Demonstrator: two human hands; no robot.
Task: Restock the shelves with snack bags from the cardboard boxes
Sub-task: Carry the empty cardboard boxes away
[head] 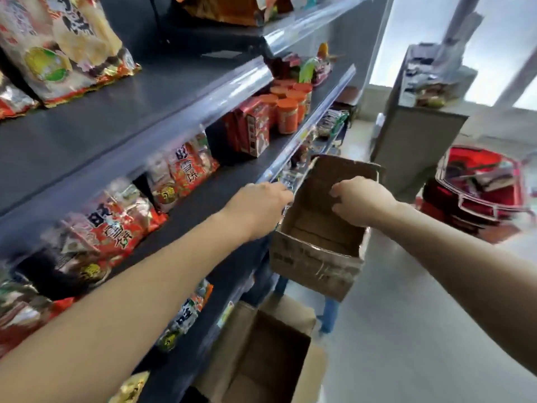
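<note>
Both arms are reaching forward toward an open cardboard box (316,231) that is being held up beside the front edge of the dark shelves (122,117). The left hand (258,207) is gripping the box's near left wall, fingers curled round the edge where it is touching the clear price strip (308,123) of the middle shelf. The right hand (360,199) is curling its fingers over the right side of the box from above, its grip closed on the cardboard. The inside of the box is showing only bare brown cardboard.

Red and silver snack bags (116,225) are lying in a row on the middle shelf, to the left of the left forearm, and a larger pale snack bag (61,45) is standing on the shelf above. Further along the middle shelf, orange-lidded jars (287,112) are standing just beside red cartons (252,132).

A second open cardboard box (267,356) is sitting on the floor below the held one, against the foot of the shelves. Red shopping baskets (479,187) are stacked well apart to the right.
</note>
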